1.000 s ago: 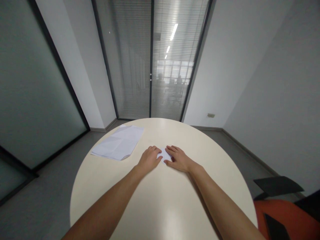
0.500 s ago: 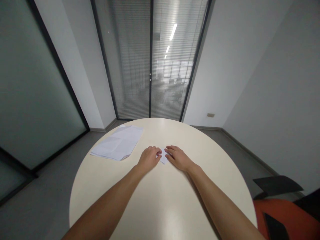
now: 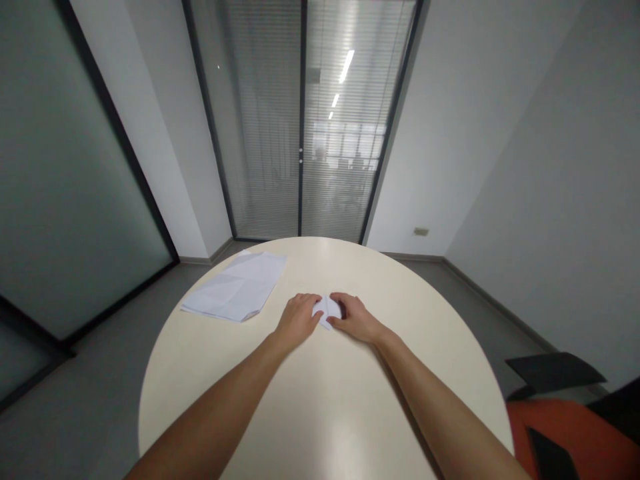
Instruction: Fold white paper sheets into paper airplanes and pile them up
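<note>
A small piece of folded white paper (image 3: pixel 327 308) lies on the round table between my two hands. A crease line runs down its middle. My left hand (image 3: pixel 299 316) grips its left side, thumb on the near part and fingers on the far part. On the opposite side, my right hand (image 3: pixel 352 316) is curved round the paper's right edge, with thumb and forefinger touching its near and far corners. Parts of the paper's edges are hidden under the fingers.
Several white sheets (image 3: pixel 237 287) lie in a loose stack at the left of the cream round table (image 3: pixel 320 400). An orange chair with black armrests (image 3: pixel 575 433) stands close to the table at right. Beyond the table are glass panels with blinds (image 3: pixel 270 133).
My right hand has shifted from lying flatter on the paper to a curved grip at its right edge, showing more of the paper. The left fingers have opened slightly round its left side.
</note>
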A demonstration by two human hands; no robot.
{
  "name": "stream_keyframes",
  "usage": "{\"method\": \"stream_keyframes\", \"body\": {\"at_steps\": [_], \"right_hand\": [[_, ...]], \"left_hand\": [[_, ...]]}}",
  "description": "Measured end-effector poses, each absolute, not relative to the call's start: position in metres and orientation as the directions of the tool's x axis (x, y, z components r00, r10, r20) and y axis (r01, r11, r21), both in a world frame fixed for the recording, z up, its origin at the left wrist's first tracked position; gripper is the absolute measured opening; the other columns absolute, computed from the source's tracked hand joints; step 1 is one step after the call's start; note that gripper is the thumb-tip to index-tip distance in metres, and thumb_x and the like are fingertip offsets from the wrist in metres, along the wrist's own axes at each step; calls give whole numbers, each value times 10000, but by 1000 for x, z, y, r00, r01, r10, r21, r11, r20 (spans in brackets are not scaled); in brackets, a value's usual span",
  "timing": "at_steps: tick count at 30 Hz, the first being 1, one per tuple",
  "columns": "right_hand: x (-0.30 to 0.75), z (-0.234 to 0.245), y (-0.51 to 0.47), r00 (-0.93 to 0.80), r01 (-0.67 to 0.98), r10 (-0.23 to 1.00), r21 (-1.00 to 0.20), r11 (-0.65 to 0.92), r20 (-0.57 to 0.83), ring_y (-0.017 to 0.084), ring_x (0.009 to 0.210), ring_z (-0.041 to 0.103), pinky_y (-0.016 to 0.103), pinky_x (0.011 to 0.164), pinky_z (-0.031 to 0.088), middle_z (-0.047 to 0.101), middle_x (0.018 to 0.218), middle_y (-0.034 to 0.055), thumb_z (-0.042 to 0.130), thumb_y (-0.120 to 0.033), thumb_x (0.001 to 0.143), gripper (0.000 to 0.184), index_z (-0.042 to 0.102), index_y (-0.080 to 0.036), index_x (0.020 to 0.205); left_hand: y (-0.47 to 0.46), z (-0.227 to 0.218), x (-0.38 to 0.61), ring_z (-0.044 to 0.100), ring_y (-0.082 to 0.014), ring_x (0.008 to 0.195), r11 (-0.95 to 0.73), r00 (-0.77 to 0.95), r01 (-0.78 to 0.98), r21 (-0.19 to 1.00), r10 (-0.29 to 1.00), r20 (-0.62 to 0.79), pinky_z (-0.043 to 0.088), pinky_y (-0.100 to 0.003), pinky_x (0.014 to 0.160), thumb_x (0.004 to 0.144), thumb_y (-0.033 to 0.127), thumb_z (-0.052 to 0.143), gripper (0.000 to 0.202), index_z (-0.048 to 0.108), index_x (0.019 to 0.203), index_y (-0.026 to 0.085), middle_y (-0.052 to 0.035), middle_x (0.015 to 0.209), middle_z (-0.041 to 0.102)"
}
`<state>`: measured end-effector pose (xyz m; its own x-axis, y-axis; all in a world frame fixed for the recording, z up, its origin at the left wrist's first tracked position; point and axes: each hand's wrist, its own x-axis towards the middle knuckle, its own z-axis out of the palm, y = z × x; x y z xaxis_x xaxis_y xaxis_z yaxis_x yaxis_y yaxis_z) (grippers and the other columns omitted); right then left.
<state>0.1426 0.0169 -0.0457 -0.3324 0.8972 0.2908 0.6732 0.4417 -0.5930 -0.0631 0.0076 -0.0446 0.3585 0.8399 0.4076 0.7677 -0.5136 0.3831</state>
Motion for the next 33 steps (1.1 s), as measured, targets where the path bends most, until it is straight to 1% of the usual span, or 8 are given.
{"method": "stream_keyframes", "body": {"at_steps": [5,7,9,16,19,23,27,33], "right_hand": [[142,-48,22,-351,452,903,-800,394,246,222,947,659,379,855,516,704,1104,85,757,-294,745,536,596,-195,1246],[141,-48,23,-349,368,902,-848,382,254,200,907,659,340,800,521,705,1063,61,732,-277,763,511,579,-207,1245],[140,-45,23,-329,342,906,-860,378,267,190,898,657,321,783,515,707,1028,44,701,-280,792,476,581,-216,1248],[138,-11,11,-217,449,907,-788,421,360,207,852,654,305,714,484,739,903,51,628,-414,874,314,716,-205,1091],[138,-3,7,-205,453,886,-762,462,416,216,862,659,320,744,484,750,929,57,628,-440,881,285,732,-211,1015],[139,-2,7,-196,502,851,-696,514,488,223,866,643,352,789,480,750,939,53,631,-455,887,248,742,-241,947],[141,-2,7,-202,529,821,-646,550,534,230,870,627,373,795,482,752,961,55,629,-467,893,247,753,-264,959],[140,-1,7,-223,507,816,-651,565,533,224,832,625,338,674,462,743,917,63,615,-474,905,262,755,-254,937]], "left_hand": [[13,-50,-63,627,-270,1069,-478,297,729,490,866,403,470,-412,970,878,220,654,396,601,1267,164,-114,1165,701],[15,-51,-62,632,-255,1050,-470,265,694,545,871,413,480,-397,960,870,203,657,391,607,1255,163,-108,1130,706],[17,-51,-61,638,-237,1016,-467,234,657,592,872,429,490,-383,945,868,186,649,352,627,1219,168,-98,1097,709],[13,-33,-56,660,-171,861,-503,183,453,736,861,476,520,-298,824,887,215,629,214,666,1097,195,-40,995,730],[10,-28,-55,658,-160,837,-543,177,424,725,834,522,513,-279,789,919,256,598,148,685,1028,208,-24,965,734],[7,-23,-54,651,-164,841,-565,166,437,700,815,555,513,-277,754,945,308,565,173,701,977,204,-37,971,726],[5,-19,-55,652,-168,864,-578,179,444,685,806,565,511,-270,731,939,299,576,171,718,966,209,-39,957,722],[4,-17,-56,658,-165,889,-601,191,427,675,790,582,514,-267,757,934,272,590,152,728,961,218,-30,955,724]]}}
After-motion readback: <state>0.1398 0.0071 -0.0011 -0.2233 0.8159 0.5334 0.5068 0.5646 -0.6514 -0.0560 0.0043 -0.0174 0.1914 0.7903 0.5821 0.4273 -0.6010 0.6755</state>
